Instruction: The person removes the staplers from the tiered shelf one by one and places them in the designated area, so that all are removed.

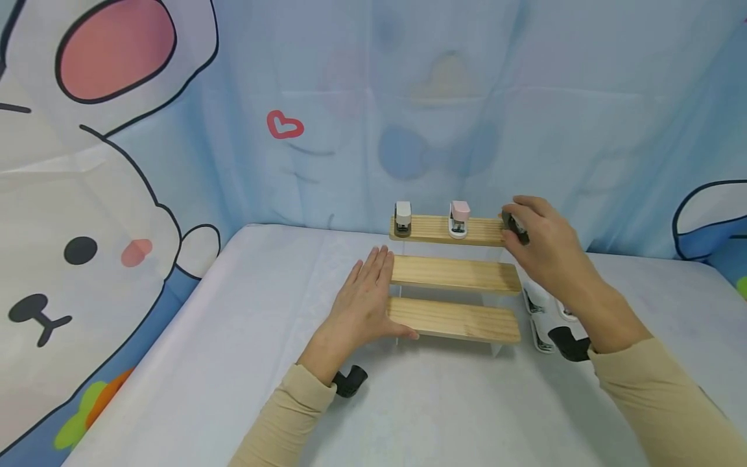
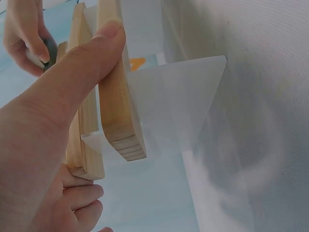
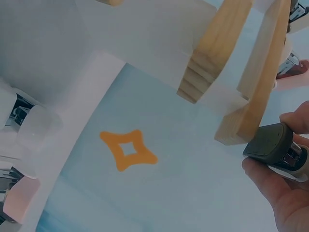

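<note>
A wooden stand [image 1: 455, 319] sits right of mid-frame, its top board [image 1: 432, 228] at mid-height. The left hand [image 1: 364, 301], fingers straight, touches its left side; the right hand [image 1: 545, 243] (the nearer one) pinches the dark stapler [image 1: 516, 228], slanting longways at that board's right end.

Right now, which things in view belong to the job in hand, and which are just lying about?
Likely the job:
- dark stapler, in the right hand
- shelf, touched by the left hand
- white stapler, pink stapler, up top
- more staplers beside it

Likely just surroundings:
- curtain
- table
</note>
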Demonstrator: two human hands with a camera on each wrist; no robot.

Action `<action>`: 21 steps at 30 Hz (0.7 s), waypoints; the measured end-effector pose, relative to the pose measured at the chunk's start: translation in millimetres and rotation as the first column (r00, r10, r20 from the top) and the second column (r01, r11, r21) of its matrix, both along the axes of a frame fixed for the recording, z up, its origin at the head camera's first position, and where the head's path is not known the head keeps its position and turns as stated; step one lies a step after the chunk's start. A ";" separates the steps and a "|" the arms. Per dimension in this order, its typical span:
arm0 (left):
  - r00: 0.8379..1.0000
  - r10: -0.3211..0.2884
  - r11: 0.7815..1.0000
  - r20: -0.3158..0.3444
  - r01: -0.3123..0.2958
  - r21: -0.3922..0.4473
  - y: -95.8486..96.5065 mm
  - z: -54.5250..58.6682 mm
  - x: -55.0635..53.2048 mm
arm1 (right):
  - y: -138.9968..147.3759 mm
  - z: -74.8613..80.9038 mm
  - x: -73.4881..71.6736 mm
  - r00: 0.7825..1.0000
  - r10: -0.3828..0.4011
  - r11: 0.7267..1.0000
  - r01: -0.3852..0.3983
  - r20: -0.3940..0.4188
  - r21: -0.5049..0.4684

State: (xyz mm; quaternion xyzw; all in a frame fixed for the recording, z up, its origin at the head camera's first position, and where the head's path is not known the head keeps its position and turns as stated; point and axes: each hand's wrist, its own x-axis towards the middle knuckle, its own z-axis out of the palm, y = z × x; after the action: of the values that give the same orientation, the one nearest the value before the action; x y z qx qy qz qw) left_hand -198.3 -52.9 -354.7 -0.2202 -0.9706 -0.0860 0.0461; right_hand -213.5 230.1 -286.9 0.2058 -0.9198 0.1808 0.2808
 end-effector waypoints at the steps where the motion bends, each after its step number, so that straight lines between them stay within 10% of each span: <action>1: 1.000 0.000 1.000 0.001 0.000 0.000 0.0 0.1 -0.1 | 0.7 0.1 1.2 1.000 -0.001 1.000 0.001 -0.003 -0.002; 21: 1.000 -0.006 1.000 -0.007 0.006 0.002 -0.1 -0.1 0.3 | 14.2 -1.8 26.6 0.999 -0.040 0.999 0.039 -0.029 -0.022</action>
State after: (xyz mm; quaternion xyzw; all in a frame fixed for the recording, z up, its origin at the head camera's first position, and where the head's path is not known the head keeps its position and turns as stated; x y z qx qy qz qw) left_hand -197.9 -52.9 -354.8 -0.2234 -0.9696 -0.0864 0.0492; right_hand -186.9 244.4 -288.7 0.1873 -0.9175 0.1820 0.3000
